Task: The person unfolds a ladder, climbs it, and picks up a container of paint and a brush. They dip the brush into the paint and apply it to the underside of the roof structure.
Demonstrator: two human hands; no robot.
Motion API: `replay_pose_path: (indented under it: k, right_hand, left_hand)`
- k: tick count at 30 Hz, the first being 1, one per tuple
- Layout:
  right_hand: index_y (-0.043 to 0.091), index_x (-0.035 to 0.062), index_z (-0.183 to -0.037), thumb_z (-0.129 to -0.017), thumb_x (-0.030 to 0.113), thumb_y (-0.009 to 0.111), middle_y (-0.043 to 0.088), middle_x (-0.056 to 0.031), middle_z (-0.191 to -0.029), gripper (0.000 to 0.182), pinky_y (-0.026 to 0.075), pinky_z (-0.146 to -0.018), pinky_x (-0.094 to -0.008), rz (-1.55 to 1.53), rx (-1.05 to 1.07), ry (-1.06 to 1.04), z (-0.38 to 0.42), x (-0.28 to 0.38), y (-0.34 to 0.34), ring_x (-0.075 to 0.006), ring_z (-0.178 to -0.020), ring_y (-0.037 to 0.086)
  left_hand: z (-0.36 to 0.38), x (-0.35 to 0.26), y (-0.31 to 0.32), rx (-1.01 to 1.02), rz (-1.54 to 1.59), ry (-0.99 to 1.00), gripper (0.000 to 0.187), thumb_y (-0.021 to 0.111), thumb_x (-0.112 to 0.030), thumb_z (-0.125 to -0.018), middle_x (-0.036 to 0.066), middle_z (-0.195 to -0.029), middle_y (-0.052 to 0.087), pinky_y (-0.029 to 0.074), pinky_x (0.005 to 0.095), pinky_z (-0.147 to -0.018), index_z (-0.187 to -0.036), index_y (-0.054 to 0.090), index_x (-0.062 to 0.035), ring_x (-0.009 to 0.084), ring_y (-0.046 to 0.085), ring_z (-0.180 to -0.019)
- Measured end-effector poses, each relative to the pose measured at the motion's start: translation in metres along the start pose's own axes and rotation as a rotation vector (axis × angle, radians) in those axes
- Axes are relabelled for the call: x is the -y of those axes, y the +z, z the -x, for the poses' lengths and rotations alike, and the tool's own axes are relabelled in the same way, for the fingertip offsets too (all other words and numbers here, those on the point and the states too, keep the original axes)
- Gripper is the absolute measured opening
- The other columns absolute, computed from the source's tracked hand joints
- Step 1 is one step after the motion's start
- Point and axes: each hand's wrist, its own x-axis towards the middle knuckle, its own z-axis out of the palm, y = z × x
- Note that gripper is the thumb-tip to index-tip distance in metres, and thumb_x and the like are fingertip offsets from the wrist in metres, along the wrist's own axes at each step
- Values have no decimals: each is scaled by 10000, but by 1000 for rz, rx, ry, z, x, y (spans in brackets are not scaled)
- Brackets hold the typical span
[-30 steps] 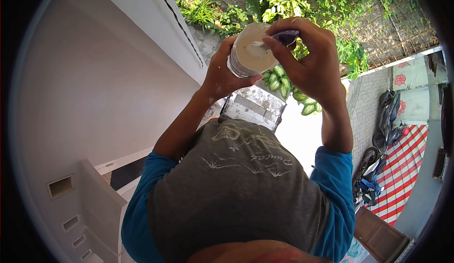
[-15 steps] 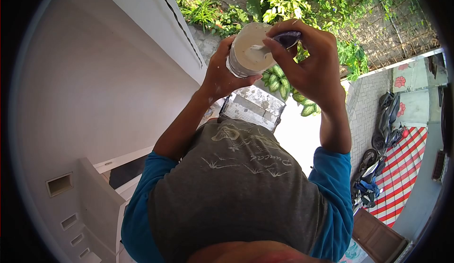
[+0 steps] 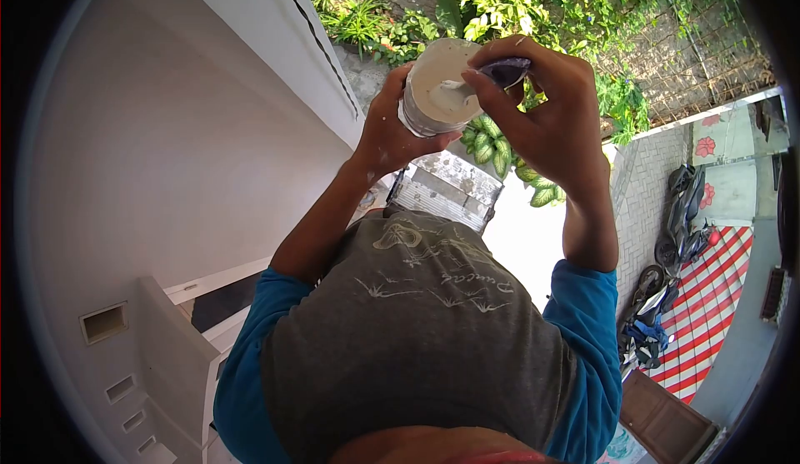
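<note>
The left hand (image 3: pixel 386 135) grips the cup (image 3: pixel 421 119) around its wall, in front of the chest, above the shirt (image 3: pixel 417 339); the right hand (image 3: pixel 557 105) pinches the dark tool (image 3: pixel 507 70), its end inside the cup. The cup appears light and slightly flexible; pale residue may make it slippery. Grasp below the rim. No cup label is legible; the shirt's printed lettering (image 3: pixel 485 279) cannot be read reliably.

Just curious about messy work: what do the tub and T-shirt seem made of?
The tub looks like smooth plastic, from its ridged, faintly shiny wall, though metal is possible. The T-shirt looks like matte fabric, perhaps cotton knit, given its soft creases.
</note>
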Motion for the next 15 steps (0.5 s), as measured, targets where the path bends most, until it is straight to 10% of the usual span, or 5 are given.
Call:
replay_pose_path:
  k: [15]
  right_hand:
    - [717, 69, -936, -826, 143, 789, 715, -71, -815, 151, 520, -587, -322, 23, -91, -156, 1, 2, 4, -203, -625, 655]
  left_hand:
    - [1, -1, 1, -14, -16, 26, 923, 964, -247, -642, 138, -1245, 631, 535, 396, -966, -1382, 446, -53, 246, 638, -1141]
